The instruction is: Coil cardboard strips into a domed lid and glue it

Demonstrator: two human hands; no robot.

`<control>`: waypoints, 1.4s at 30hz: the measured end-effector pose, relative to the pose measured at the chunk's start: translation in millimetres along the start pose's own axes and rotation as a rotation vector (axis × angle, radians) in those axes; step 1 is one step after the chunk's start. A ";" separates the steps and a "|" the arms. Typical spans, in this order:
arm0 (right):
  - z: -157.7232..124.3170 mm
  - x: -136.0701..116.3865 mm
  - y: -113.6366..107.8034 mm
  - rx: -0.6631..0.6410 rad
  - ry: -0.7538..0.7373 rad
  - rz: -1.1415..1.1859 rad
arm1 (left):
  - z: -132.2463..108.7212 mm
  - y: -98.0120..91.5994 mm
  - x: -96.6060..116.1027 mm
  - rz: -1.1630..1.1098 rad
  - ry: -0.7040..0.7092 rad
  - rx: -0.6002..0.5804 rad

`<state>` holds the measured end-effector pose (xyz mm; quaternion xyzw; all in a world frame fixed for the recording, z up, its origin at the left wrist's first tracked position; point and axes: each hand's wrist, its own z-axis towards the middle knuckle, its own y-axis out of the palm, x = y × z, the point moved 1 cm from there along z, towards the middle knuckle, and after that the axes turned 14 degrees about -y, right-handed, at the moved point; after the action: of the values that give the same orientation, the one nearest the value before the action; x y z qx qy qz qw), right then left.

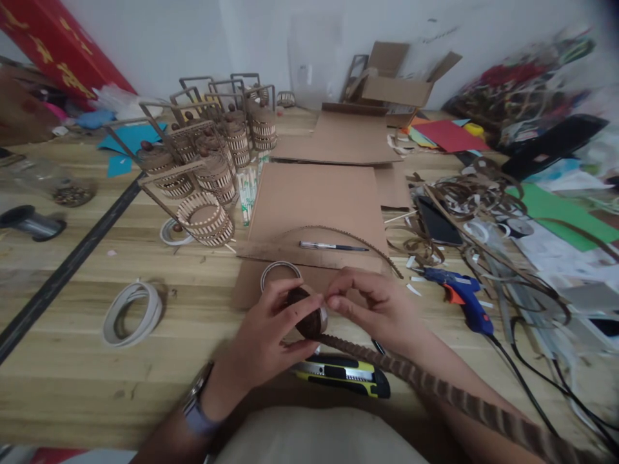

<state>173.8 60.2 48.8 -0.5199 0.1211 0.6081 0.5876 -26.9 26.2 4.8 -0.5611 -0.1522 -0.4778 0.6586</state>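
Observation:
My left hand [271, 328] grips a small coil of brown corrugated strip [309, 316], fingers spread around its rim. From the coil a long ribbed tail [435, 386] runs right, passing below my right forearm. At the coil's right side my right hand [367, 303] is closed in a pinch; what its fingertips hold is too small to make out. A pale ring [280, 264] lies just beyond my left fingers. Under my hands rests a yellow and black utility knife [338, 374]. Beyond them, a pen [333, 246] and a thin curved strip [358, 237] lie on cardboard [314, 193].
Several small lidded baskets with tall handles [213, 174] stand at back left. A roll of pale strip [131, 314] sits left. On the right are a blue glue gun [459, 293] with its cord, a phone [439, 221] and tangled brown strips [483, 187]. An open carton [396, 90] stands behind.

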 end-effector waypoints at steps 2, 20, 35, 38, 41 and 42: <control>0.2 -4.2 -0.6 -0.036 -0.027 -0.036 | 0.3 -0.9 -0.2 0.007 -0.012 0.007; -7.0 -15.0 3.6 -0.101 -0.065 -0.117 | 0.3 -4.1 -3.6 0.057 -0.015 0.074; -8.2 -18.2 9.4 -0.028 0.201 -0.077 | 0.6 -3.3 -4.9 0.114 0.045 0.098; -8.8 -18.4 10.5 -0.044 0.113 -0.149 | 0.4 -3.9 -5.1 0.118 0.031 0.082; -10.3 -17.5 11.9 -0.038 0.061 -0.222 | -0.5 -3.9 -4.6 0.120 -0.006 0.059; -10.9 -17.0 12.5 -0.036 0.051 -0.244 | -0.7 -3.7 -4.4 0.117 -0.017 0.052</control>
<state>164.8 38.4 51.5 -0.5566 0.0612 0.5207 0.6445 -32.2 27.8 3.5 -0.5558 -0.1372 -0.4294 0.6985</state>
